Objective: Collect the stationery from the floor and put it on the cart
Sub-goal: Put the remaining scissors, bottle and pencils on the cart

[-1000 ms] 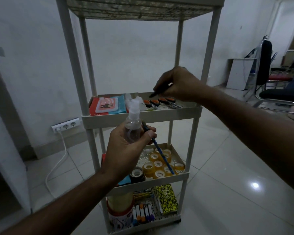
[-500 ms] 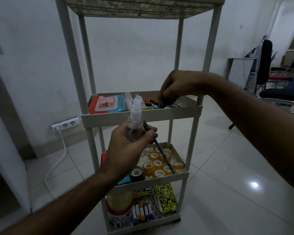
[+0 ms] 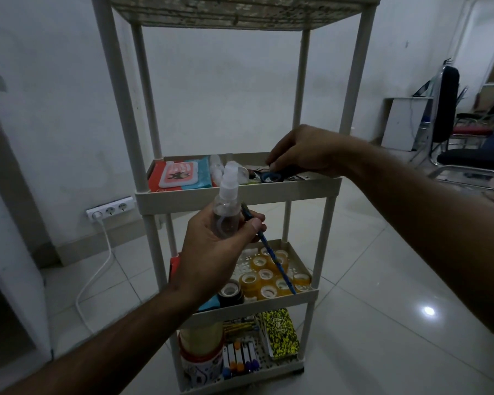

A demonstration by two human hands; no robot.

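A white four-tier cart [image 3: 237, 195] stands in front of me. My left hand [image 3: 211, 252] grips a clear spray bottle [image 3: 226, 215] upright, and a blue pencil [image 3: 271, 260] slants down from between its fingers, in front of the cart's lower shelves. Over the right side of the second shelf, my right hand [image 3: 305, 149] pinches blue-handled scissors [image 3: 271, 176] that lie low in the tray. Other dark small items lie beside them, partly hidden by the hand.
A wipes pack [image 3: 180, 173] lies on the second shelf's left. Several tape rolls [image 3: 264, 276] fill the third shelf. Markers [image 3: 240, 360], a yellow-black box [image 3: 280, 333] and a cup [image 3: 201, 354] sit on the bottom shelf. A socket strip [image 3: 110, 209] hangs left; chairs [image 3: 468, 158] stand right.
My right hand has come down from above the second shelf into its tray with the scissors. My left hand has stayed in place with the bottle and pencil.
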